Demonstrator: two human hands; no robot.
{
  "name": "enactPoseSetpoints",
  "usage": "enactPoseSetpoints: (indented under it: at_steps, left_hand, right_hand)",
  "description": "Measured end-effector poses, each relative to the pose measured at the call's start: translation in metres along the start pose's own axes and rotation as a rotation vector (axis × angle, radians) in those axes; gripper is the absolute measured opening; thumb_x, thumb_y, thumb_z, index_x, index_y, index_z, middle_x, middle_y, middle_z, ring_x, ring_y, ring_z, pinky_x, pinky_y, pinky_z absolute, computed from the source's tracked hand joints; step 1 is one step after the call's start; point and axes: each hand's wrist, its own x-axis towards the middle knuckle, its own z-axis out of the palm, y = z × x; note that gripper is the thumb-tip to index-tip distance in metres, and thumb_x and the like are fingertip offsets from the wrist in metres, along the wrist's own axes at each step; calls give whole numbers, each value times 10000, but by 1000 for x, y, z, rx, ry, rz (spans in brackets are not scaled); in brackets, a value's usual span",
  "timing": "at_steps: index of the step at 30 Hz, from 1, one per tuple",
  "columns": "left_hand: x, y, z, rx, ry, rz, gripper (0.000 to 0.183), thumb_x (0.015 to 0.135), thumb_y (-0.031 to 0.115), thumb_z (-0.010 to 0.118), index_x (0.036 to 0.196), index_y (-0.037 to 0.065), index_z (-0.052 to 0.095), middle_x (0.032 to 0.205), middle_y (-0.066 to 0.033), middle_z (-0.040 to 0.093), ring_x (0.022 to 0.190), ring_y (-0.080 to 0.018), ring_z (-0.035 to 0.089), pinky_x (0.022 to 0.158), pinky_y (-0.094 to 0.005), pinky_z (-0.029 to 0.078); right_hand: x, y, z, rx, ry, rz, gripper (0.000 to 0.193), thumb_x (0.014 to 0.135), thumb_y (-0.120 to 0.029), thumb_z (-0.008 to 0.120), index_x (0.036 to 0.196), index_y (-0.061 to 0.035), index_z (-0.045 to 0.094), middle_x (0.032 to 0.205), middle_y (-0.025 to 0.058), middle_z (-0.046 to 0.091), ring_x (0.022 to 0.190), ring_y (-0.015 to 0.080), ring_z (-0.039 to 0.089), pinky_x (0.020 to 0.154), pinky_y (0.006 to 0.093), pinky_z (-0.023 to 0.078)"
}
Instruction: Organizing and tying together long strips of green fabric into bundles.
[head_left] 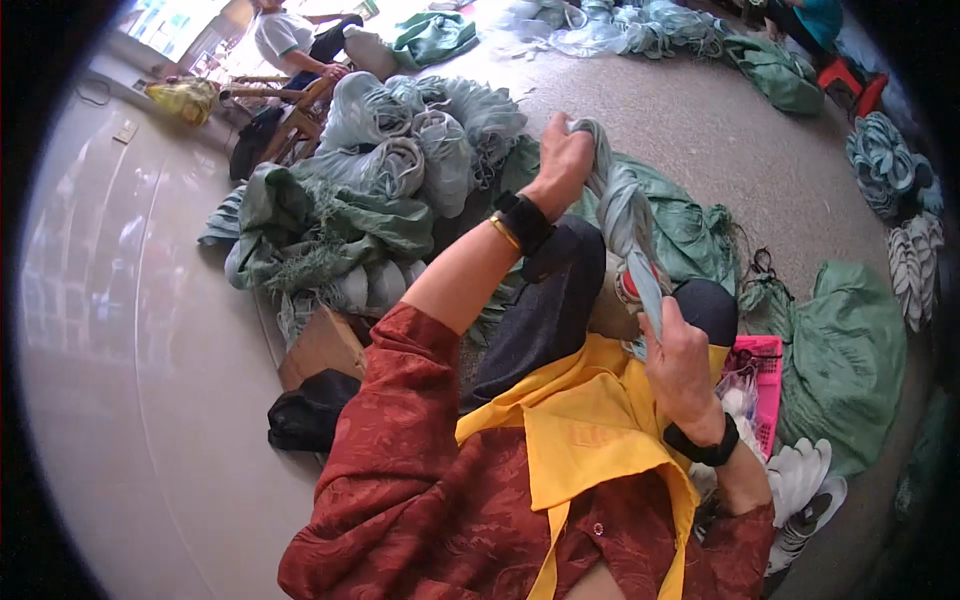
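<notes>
A long twisted hank of pale blue-green fabric stretches between my two hands above my lap. My left hand, raised farther away, is closed around its upper end. Lower and nearer to me, my right hand grips the bottom end. Partly hidden behind the fabric, a round red-and-white thing shows between my knees; its kind is unclear. A yellow apron covers my lap.
Bundled pale fabric and green sacks lie ahead on the left. Beside my right knee are a pink basket, a green sack and stacked white curved pieces. A seated person is at the far left.
</notes>
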Motion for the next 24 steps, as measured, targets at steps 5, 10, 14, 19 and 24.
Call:
enactPoseSetpoints:
  at_steps: [5, 10, 14, 19, 24]
  left_hand:
    - [4, 27, -33, -102, -45, 14, 254, 815, -15, 409, 1048, 14, 507, 807, -69, 542, 644, -163, 526, 581, -331, 487]
    - [1, 46, -45, 101, 20, 326, 242, 821, 4, 434, 1059, -10, 475, 802, -72, 519, 701, -200, 525, 601, -354, 476]
    - [-8, 61, -52, -250, 107, 80, 183, 837, -1, 427, 1013, 12, 475, 784, -62, 499, 676, -181, 519, 579, -347, 478]
    - [-10, 74, -72, -405, 139, 86, 172, 850, -13, 416, 1002, 30, 483, 777, -48, 507, 652, -163, 514, 565, -336, 471]
    - [-6, 84, -102, -419, 205, 24, 138, 875, 18, 427, 997, 31, 490, 781, -79, 535, 695, -233, 534, 640, -399, 484]
  right_hand:
    - [32, -7, 1, -6, 52, -65, 243, 946, -214, 545, 951, 25, 499, 683, 289, 544, 710, 464, 579, 540, 515, 422]
    - [48, 5, 7, -36, -58, -23, 265, 939, -207, 546, 1022, 42, 509, 772, 308, 556, 769, 501, 557, 580, 518, 419]
    - [61, 3, 10, 11, -89, -82, 273, 925, -153, 542, 1074, 72, 499, 840, 330, 561, 828, 500, 559, 617, 511, 430]
    - [82, 8, 10, -18, -120, -168, 236, 921, -123, 537, 1068, 58, 496, 809, 313, 564, 795, 492, 567, 594, 508, 427]
    - [105, -6, 14, -36, -129, -233, 185, 930, -133, 547, 1059, -7, 502, 776, 299, 561, 762, 475, 576, 574, 519, 420]
